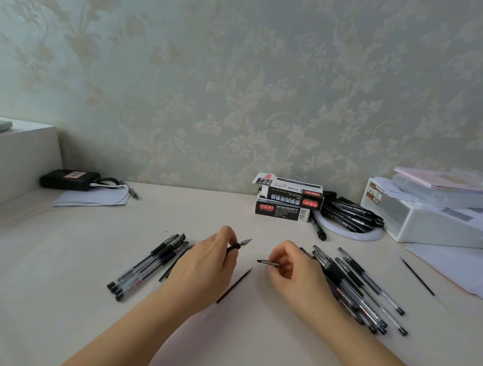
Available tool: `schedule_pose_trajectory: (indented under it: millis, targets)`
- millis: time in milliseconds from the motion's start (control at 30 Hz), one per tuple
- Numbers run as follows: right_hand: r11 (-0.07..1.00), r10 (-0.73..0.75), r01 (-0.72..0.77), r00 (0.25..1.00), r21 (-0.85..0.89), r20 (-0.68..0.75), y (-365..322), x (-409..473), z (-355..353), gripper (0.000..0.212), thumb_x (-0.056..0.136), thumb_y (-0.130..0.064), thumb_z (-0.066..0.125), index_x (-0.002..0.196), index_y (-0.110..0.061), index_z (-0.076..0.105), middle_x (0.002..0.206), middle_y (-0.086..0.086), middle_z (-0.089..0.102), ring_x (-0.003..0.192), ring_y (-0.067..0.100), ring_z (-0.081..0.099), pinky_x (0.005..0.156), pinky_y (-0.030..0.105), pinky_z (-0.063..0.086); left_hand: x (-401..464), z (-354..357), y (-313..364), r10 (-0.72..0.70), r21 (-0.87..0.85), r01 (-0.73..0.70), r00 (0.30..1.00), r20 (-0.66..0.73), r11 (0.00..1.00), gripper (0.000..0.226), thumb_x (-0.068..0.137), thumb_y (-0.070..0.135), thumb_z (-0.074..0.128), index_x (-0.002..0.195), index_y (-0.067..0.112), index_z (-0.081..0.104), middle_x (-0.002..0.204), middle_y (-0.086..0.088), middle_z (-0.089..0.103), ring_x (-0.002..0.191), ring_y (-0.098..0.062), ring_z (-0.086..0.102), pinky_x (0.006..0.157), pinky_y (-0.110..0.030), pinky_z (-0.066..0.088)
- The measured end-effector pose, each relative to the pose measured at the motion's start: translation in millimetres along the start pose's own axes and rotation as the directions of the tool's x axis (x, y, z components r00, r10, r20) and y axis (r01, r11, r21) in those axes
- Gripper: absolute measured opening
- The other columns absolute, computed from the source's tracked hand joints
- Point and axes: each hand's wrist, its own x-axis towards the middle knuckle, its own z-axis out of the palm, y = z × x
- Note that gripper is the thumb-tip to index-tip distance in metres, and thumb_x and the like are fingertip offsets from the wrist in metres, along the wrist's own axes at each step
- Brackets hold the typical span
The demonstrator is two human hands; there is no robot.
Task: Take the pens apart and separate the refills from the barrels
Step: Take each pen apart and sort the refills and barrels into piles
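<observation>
Floral wallpaper rises behind our pale desk (55,298), where we work between two heaps so whole pens and emptied ones stay apart. Our left hand (203,268) pinches a pen front (240,244) with its tip aimed up and away, while our right hand (294,268), held apart from it, curls round a small dark piece (267,262), probably the unscrewed tip. One bare refill (234,285) lies on the desk between our hands, another refill (417,276) well off to the right. Pens on the left (146,264) lie neatly side by side; the right pile (358,288) is looser. Stacked pen boxes (287,199) by the wall read "1120"; the smaller print is too fine to read.
</observation>
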Motion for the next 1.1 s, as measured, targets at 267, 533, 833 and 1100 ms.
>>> schedule_pose_trajectory:
  millis: [267, 533, 833, 1100]
  targets:
    - [0.984, -0.102, 0.105, 0.994, -0.143, 0.028, 1.2, -1.2, -0.1, 0.01, 0.084, -0.022, 0.069, 0.081, -0.017, 0.061, 0.068, -0.007, 0.055, 0.072, 0.005, 0.053, 0.058, 0.01, 0.038, 0.4, -0.2, 0.4, 0.012, 0.042, -0.012, 1.0, 0.001, 0.999, 0.006, 0.097, 0.033, 0.046, 0.099, 0.029, 0.049, 0.094, 0.014, 0.054, 0.066, -0.01, 0.049, 0.065, -0.036, 0.049]
    - [0.986, -0.07, 0.069, 0.998, 0.151, -0.001, -9.1, 1.5, 2.3, 0.011, 0.092, -0.034, 0.063, 0.091, -0.025, 0.069, 0.087, -0.013, 0.071, 0.077, 0.004, 0.062, 0.065, 0.012, 0.045, 1.8, 0.4, 1.7, 0.122, -0.032, -0.123, 0.992, -0.019, 0.992, 0.006, 0.095, 0.032, 0.054, 0.099, 0.029, 0.052, 0.091, 0.018, 0.051, 0.068, 0.01, 0.047, 0.064, -0.024, 0.045]
    - [0.914, 0.062, -0.098, 0.993, 0.393, 0.102, -7.7, 3.0, 0.2, 0.017, 0.09, -0.031, 0.066, 0.08, -0.019, 0.071, 0.076, 0.001, 0.074, 0.067, 0.006, 0.061, 0.073, 0.025, 0.052, 0.5, -1.4, 5.6, 0.215, -0.089, -0.218, 0.976, -0.046, 0.972, 0.004, 0.095, 0.029, 0.055, 0.097, 0.026, 0.057, 0.09, 0.013, 0.058, 0.075, -0.005, 0.052, 0.067, -0.034, 0.048]
    - [0.868, 0.037, -0.087, 0.993, 0.489, 0.111, -9.2, 2.9, -4.2, 0.005, 0.084, -0.012, 0.075, 0.087, -0.016, 0.074, 0.083, 0.001, 0.076, 0.076, 0.006, 0.068, 0.071, 0.015, 0.049, 1.5, -1.8, 6.8, 0.151, -0.117, -0.147, 0.988, 0.025, 0.982, 0.014, 0.098, 0.027, 0.049, 0.1, 0.023, 0.062, 0.091, 0.009, 0.062, 0.082, -0.01, 0.06, 0.073, -0.037, 0.048]
